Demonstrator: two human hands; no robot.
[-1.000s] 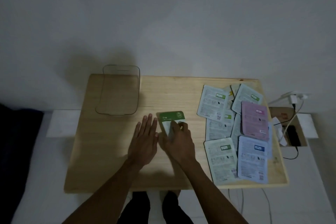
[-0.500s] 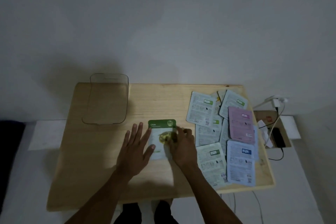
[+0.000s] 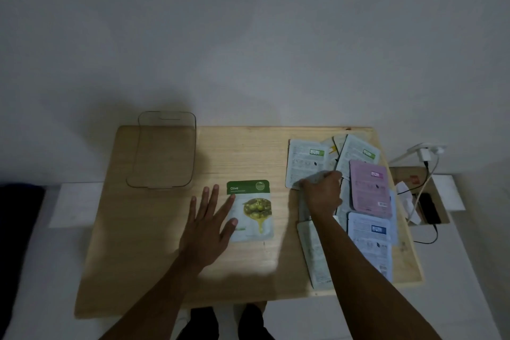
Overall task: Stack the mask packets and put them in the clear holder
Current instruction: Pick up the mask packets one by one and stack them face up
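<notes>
A green-and-white Olive mask packet (image 3: 255,210) lies face up in the middle of the wooden table (image 3: 132,243). My left hand (image 3: 207,226) rests flat beside it, fingers spread, fingertips on its left edge. Several more packets lie overlapping on the right: white ones (image 3: 303,160), a pink one (image 3: 369,188) and a pale blue one (image 3: 369,240). My right hand (image 3: 323,193) reaches into this pile, its fingers curled on the edge of a white packet that looks blurred. The clear holder (image 3: 167,114) stands at the table's back left with nothing in it.
Off the table's right edge sits an open cardboard box (image 3: 400,174) with a dark phone (image 3: 429,208) in it. A white charger and cables (image 3: 426,153) hang by the wall. My legs show below the front edge.
My right hand has left the Olive packet and moved right into the pile, closing on a white packet. The Olive packet now lies face up. My left hand stays beside it.
</notes>
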